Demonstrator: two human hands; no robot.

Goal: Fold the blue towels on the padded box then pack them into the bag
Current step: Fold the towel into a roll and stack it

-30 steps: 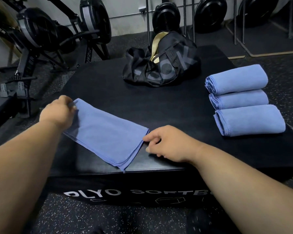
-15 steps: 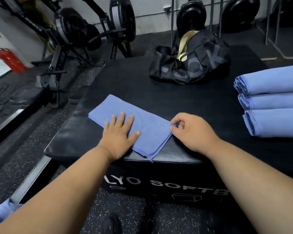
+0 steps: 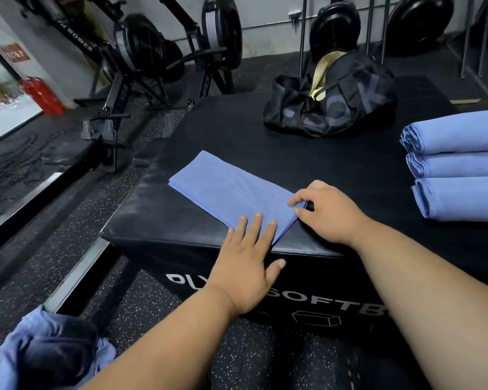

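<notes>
A blue towel [image 3: 226,187], folded into a long strip, lies on the near left part of the black padded box [image 3: 158,223]. My left hand [image 3: 247,266] lies flat with straight fingers on the towel's near end. My right hand [image 3: 326,212] pinches the towel's right corner between thumb and fingers. Three rolled blue towels [image 3: 459,167] lie side by side on the right of the box. The black bag [image 3: 333,102] sits at the back of the box, its top open with a tan lining showing.
Loose blue cloth [image 3: 40,350] lies on the speckled floor at the lower left. Rowing machines [image 3: 152,57] stand to the left behind the box. Weight plates and rack posts [image 3: 423,21] line the back wall. A red fire extinguisher [image 3: 41,94] stands at the far left.
My left hand has slid along the towel from its far left end to the near end. My right hand stays at the right corner. The view has swung left and down.
</notes>
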